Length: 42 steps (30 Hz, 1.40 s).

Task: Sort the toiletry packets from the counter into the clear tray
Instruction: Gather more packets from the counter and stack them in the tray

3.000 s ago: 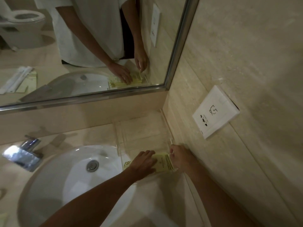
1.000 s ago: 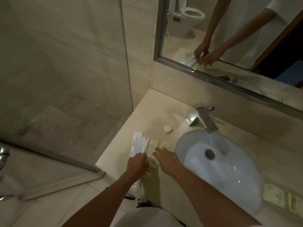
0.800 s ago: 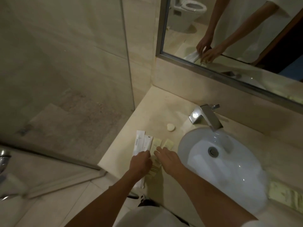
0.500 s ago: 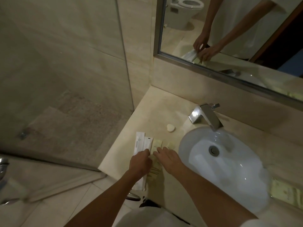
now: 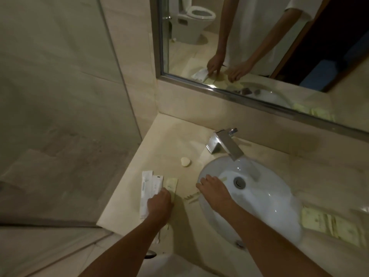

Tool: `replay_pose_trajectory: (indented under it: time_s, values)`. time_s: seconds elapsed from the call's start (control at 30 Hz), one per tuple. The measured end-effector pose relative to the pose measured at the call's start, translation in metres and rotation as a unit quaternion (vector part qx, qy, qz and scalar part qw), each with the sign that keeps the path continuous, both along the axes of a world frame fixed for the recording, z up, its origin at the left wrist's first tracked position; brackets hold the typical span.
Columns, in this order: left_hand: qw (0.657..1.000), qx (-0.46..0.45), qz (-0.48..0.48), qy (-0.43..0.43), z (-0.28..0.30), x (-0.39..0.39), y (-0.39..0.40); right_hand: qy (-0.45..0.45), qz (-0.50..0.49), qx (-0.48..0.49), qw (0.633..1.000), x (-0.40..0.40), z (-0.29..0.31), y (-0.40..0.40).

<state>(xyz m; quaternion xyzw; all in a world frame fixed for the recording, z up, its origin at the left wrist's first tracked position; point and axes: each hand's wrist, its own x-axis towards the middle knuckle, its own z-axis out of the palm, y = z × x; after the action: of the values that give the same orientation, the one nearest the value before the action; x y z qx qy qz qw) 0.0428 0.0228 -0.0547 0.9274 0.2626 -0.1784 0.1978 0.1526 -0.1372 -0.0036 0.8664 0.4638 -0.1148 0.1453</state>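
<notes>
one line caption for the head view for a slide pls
Left hand rests on long white packets beside the white basin; right hand lifts a pale yellow packet over its rim.
</notes>
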Motion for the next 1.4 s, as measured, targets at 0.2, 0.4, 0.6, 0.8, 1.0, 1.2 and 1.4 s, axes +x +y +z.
replay_pose_trajectory:
  time_s: [0.2, 0.4, 0.6, 0.8, 1.0, 1.2, 1.4]
  values:
    - [0.997, -0.059, 0.024, 0.034, -0.008, 0.007, 0.003, 0.009, -0.088, 0.016, 0.996, 0.018, 0.010, -0.042]
    - [0.993, -0.099, -0.017, 0.061, -0.009, 0.020, -0.001, 0.009, -0.099, 0.033, 0.995, 0.031, 0.018, -0.063]
    - [0.987, -0.155, -0.019, 0.037, -0.004, 0.031, -0.007, 0.022, -0.111, 0.071, 0.991, 0.043, 0.022, -0.079]
    - [0.986, -0.167, -0.015, -0.002, 0.002, 0.041, -0.010, 0.026, -0.122, 0.089, 0.988, 0.051, 0.026, -0.103]
    - [0.981, -0.180, -0.067, -0.028, 0.021, 0.064, -0.036, 0.026, -0.149, 0.088, 0.985, 0.064, 0.029, -0.140]
    - [0.976, -0.173, -0.125, -0.046, 0.034, 0.095, -0.087, 0.003, -0.195, 0.095, 0.976, 0.070, 0.033, -0.195]
    - [0.969, -0.158, -0.182, -0.062, 0.047, 0.130, -0.149, -0.028, -0.245, 0.075, 0.966, 0.081, 0.029, -0.271]
